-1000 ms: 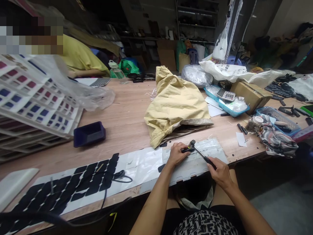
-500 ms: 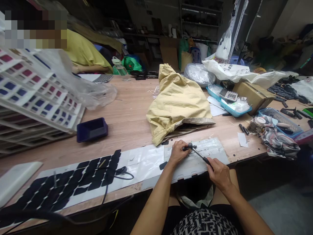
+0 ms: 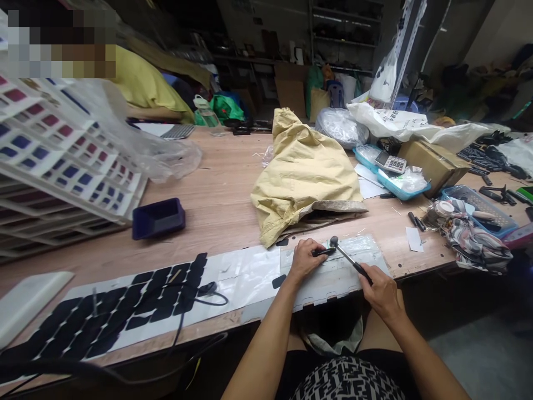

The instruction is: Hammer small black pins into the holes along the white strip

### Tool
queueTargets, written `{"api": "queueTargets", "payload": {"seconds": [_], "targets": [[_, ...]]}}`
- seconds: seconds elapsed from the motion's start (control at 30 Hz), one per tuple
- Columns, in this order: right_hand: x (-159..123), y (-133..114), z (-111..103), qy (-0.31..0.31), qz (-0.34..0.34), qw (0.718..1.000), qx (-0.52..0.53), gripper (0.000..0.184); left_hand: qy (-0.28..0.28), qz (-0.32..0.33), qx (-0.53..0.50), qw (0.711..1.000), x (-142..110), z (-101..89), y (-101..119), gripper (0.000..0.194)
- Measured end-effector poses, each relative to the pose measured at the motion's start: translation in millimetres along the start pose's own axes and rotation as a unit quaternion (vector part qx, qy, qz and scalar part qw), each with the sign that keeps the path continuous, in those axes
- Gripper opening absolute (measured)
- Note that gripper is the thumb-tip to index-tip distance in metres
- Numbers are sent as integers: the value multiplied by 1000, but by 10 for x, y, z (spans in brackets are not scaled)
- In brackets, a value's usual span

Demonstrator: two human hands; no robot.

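Note:
My right hand [image 3: 380,291] is wrapped round the black grip of a small hammer [image 3: 348,258] with a metal shaft. Its rounded head is just above and beside the tip of a slim black piece [image 3: 323,252]; I cannot tell whether the two touch. The fingers of my left hand [image 3: 305,258] pinch that piece at its left end, low over a plastic-covered work board [image 3: 353,278] at the table's front edge. What the piece is cannot be made out.
A yellow cloth sack [image 3: 308,178] slumps just beyond my hands. Left of them, a sheet carries rows of flat black pieces [image 3: 137,300], crossed by a cable. A dark blue tray [image 3: 159,219], white crates [image 3: 83,161] and light blue baskets [image 3: 403,191] stand around. Across the table is a person in yellow [image 3: 145,83].
The hammer head has shifted right and slightly up, away from over the black piece, and my right hand has moved right with it. My left hand stays almost in place.

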State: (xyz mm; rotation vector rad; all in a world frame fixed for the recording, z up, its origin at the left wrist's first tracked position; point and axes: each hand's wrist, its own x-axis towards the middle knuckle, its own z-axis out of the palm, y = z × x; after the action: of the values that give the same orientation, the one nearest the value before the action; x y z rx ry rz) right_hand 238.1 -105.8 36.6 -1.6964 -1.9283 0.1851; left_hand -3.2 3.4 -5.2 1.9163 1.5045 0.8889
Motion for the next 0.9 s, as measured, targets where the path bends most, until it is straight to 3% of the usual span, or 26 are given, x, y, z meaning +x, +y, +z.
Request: {"api": "queueTargets", "payload": {"seconds": [0.17, 0.33, 0.4, 0.5, 0.6, 0.7, 0.8, 0.9], "targets": [[332, 220, 34, 54, 83, 981, 166, 34, -6, 3, 6, 1000, -2, 2, -8, 16], [508, 441, 22, -4, 214, 900, 380, 44, -3, 37, -11, 999, -30, -71, 70, 13], [510, 479, 26, 0, 225, 890, 397, 46, 2, 73, -21, 997, -155, -103, 166, 14], [499, 484, 40, -2, 235, 879, 416, 44, 11, 147, -22, 989, -544, -96, 354, 13], [498, 465, 47, -18, 236, 873, 427, 42, 9, 217, -3, 976, -1037, 11, 485, 12], [508, 447, 37, -25, 238, 870, 431, 41, 10, 246, 59, 967, -1393, 176, 507, 13], [516, 429, 21, -25, 238, 871, 430, 41, 19, 238, 110, 965, -1510, 284, 517, 16], [517, 416, 17, -26, 238, 872, 427, 42, 41, 209, 102, 972, -1364, 265, 580, 19]]}}
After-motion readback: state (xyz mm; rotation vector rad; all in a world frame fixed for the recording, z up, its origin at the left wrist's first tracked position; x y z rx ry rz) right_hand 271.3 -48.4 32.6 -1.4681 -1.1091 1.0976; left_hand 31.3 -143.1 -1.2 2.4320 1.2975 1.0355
